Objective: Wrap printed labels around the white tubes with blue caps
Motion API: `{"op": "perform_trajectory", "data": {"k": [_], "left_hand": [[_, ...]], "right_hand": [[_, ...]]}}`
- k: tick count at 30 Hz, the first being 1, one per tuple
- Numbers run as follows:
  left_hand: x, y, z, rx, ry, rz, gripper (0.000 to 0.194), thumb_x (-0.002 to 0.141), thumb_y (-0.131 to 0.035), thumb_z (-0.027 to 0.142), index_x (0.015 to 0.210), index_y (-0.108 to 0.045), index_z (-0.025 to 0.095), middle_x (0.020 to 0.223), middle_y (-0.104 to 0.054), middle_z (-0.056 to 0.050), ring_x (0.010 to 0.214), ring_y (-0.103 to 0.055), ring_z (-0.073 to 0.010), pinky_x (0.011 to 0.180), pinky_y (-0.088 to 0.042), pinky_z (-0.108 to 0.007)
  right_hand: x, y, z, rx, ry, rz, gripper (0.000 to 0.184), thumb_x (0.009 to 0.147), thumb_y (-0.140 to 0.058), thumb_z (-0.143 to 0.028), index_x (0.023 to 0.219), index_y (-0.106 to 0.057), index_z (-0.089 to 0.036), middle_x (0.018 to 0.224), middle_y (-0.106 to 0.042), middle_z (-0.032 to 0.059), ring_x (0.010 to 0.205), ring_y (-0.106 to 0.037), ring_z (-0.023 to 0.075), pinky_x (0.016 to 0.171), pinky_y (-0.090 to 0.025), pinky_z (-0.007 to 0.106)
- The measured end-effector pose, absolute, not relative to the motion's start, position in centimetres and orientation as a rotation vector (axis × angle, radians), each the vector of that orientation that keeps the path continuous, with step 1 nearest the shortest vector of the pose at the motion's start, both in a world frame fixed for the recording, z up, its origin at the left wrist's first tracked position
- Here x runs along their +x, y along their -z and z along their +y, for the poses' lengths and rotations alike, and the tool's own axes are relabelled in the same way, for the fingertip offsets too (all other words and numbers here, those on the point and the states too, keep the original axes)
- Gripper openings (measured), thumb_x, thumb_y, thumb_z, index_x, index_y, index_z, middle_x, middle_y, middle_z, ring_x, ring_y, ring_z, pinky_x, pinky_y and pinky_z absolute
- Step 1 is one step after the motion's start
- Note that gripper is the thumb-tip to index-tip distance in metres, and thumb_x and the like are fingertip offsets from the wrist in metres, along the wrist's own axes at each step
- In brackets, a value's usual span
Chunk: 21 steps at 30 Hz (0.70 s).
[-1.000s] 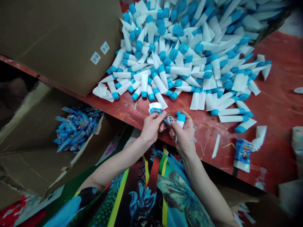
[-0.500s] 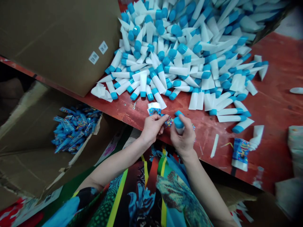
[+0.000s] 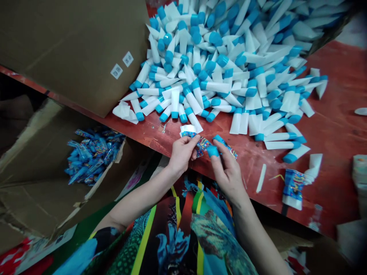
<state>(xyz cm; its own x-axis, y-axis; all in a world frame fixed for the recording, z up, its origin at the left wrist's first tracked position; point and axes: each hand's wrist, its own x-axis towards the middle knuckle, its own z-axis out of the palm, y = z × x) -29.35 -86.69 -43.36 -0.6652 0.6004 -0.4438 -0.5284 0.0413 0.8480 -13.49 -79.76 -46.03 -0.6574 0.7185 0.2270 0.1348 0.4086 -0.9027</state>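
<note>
At the centre of the frame, the left hand [image 3: 182,153] has its fingers pinched on a patterned wrapper [image 3: 204,143]; just right, the right hand [image 3: 228,170] touches a blue-capped tube [image 3: 212,151], its grip unclear; similar tubes [image 3: 212,72] heap on the worktop [image 3: 332,130], upper centre
</note>
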Motion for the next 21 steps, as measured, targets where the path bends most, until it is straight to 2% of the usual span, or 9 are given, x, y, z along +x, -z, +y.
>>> {"op": "perform_trajectory", "data": {"k": [2,6,12,15,18,21], "left_hand": [[-29.4,43.2,-86.7,0.086,-1.756,1.488,0.052,0.11,-0.074,0.02,0.062,-0.055,0.02,0.041,-0.049,0.004,0.038,-0.041,-0.0056,0.05,-0.033,-0.02],[-29.3,42.9,-86.7,0.091,-1.748,1.478,0.05,0.11,-0.074,0.02,0.064,-0.056,0.019,0.043,-0.05,0.005,0.038,-0.04,-0.0051,0.05,-0.031,-0.02],[-29.6,42.6,-86.7,0.077,-1.727,1.452,0.05,0.114,-0.07,0.019,0.066,-0.055,0.019,0.043,-0.049,0.005,0.038,-0.04,-0.0044,0.049,-0.028,-0.02],[-29.9,42.5,-86.8,0.121,-1.654,1.412,0.051,0.116,-0.07,0.029,0.068,-0.058,0.018,0.045,-0.051,0.004,0.039,-0.041,-0.0045,0.049,-0.028,-0.021],[-29.7,42.5,-87.1,0.181,-1.498,1.327,0.056,0.112,-0.078,0.041,0.065,-0.059,0.017,0.045,-0.05,0.004,0.039,-0.04,-0.0047,0.048,-0.029,-0.021],[-29.3,42.6,-87.2,0.178,-1.477,1.284,0.048,0.101,-0.092,0.036,0.068,-0.064,0.015,0.049,-0.053,0.004,0.041,-0.043,-0.0047,0.047,-0.027,-0.021]], "right_hand": [[-13.7,45.9,-80.1,-0.706,-1.167,-2.114,0.053,0.116,-0.063,-0.055,0.16,-0.073,-0.027,0.162,-0.076,0.0155,0.147,-0.074,0.0399,0.126,-0.061,0.063],[-14.1,45.7,-80.1,-0.725,-1.102,-2.192,0.055,0.116,-0.062,-0.05,0.163,-0.069,-0.023,0.162,-0.076,0.0174,0.147,-0.075,0.04,0.125,-0.063,0.062],[-14.4,45.5,-79.7,-0.702,-1.031,-2.278,0.049,0.115,-0.059,-0.046,0.158,-0.072,-0.027,0.145,-0.082,0.0168,0.14,-0.077,0.0405,0.122,-0.064,0.062],[-14.6,45.5,-79.7,-0.714,-1.001,-2.288,0.047,0.114,-0.06,-0.045,0.156,-0.073,-0.029,0.142,-0.082,0.0167,0.139,-0.077,0.0407,0.122,-0.064,0.062],[-15.0,45.7,-79.7,-0.709,-0.999,-2.28,0.043,0.113,-0.061,-0.045,0.15,-0.074,-0.028,0.139,-0.083,0.0168,0.134,-0.079,0.0403,0.117,-0.067,0.061],[-15.5,45.8,-79.8,-0.735,-0.981,-2.238,0.036,0.112,-0.062,-0.044,0.141,-0.075,-0.028,0.134,-0.084,0.0165,0.128,-0.081,0.0399,0.114,-0.068,0.06]]}}
